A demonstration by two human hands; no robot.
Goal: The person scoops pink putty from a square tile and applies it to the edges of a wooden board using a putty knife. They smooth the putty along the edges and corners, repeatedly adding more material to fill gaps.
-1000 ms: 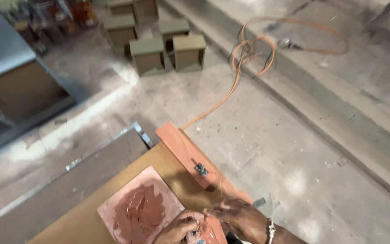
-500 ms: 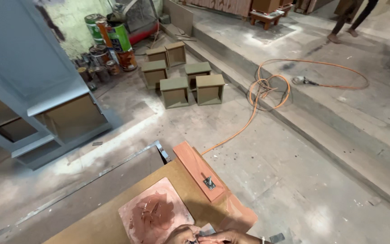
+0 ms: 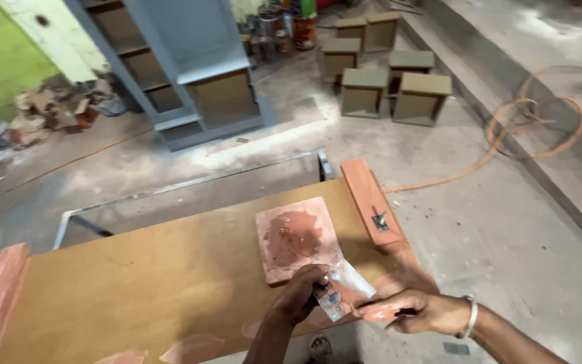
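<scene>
bare brown board (image 3: 136, 283) lies open left of both hands — a putty-smeared square tile (image 3: 296, 237) sits just ahead.

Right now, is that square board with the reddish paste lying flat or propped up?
Lying flat: the square board rests wholly on the brown panel, paste side up, no edge lifted.

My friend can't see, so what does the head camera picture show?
Two hands work over a brown wooden board: the left hand grips a putty knife, and the right hand holds a reddish-smeared blade. A square tile smeared with reddish paste lies beside them.
</scene>
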